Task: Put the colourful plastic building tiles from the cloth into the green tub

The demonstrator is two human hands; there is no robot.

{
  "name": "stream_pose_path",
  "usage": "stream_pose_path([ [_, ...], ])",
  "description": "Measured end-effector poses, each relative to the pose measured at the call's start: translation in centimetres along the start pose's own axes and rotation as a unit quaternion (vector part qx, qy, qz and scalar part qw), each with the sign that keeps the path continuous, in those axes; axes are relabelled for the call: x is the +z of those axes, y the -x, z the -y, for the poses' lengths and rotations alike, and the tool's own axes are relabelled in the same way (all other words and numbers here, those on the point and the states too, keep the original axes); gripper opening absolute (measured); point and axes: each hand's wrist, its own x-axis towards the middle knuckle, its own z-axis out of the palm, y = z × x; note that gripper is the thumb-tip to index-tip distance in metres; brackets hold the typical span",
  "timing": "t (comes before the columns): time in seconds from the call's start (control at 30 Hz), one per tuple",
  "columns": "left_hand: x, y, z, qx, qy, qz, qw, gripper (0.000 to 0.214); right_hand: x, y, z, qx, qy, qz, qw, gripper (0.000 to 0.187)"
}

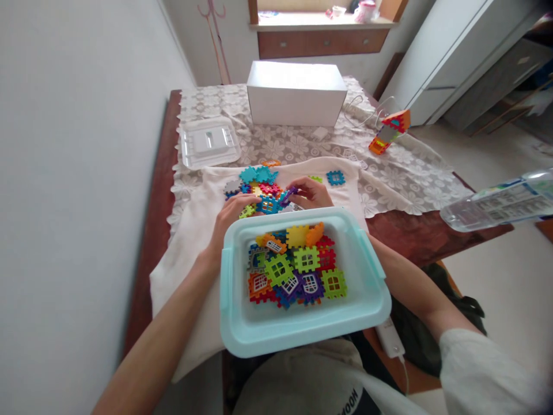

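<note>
A light blue plastic bin [371, 311] rests on my lap at the table's near edge, holding several colourful interlocking window tiles [294, 268]. Just beyond it, on a white cloth [190, 230], lies a flat assembly of joined tiles [259, 187]. My left hand [233, 210] rests on the assembly's near edge, fingers on a blue tile [268, 204]. My right hand [311, 193] pinches a purple tile [288, 195] against the assembly's right side. A lone blue tile [336, 177] lies to the right on the cloth.
A clear plastic lid [208, 143] sits at the back left and a white box [296, 92] at the back middle. A small built tile structure [389, 131] stands at the right. A plastic bottle [496, 204] juts in from the right. A wall runs along the left.
</note>
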Motion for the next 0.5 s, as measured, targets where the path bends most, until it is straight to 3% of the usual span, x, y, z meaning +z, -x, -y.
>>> stream_pose_path([
  [0.13,0.4,0.3,-0.1,-0.075,0.034,-0.072,0.994,0.033,-0.2,0.0,-0.4,-0.002,0.057,0.009,0.998,0.033],
  [0.23,0.5,0.4,0.2,-0.095,0.043,-0.106,0.989,0.028,-1.1,-0.4,-0.1,-0.028,0.075,-0.027,0.996,0.032],
  [0.37,0.5,0.4,0.9,-0.100,0.065,-0.142,0.983,0.028,-3.0,-1.0,1.8,-0.046,-0.073,-0.139,0.987,0.044],
  [0.43,0.6,0.4,1.1,-0.103,0.076,-0.147,0.981,0.029,-3.9,-0.9,3.6,-0.043,-0.146,-0.144,0.978,0.049],
  [0.5,0.6,0.3,1.2,-0.106,0.086,-0.141,0.980,0.029,-4.5,-0.4,5.5,-0.037,-0.185,-0.109,0.976,0.050],
])
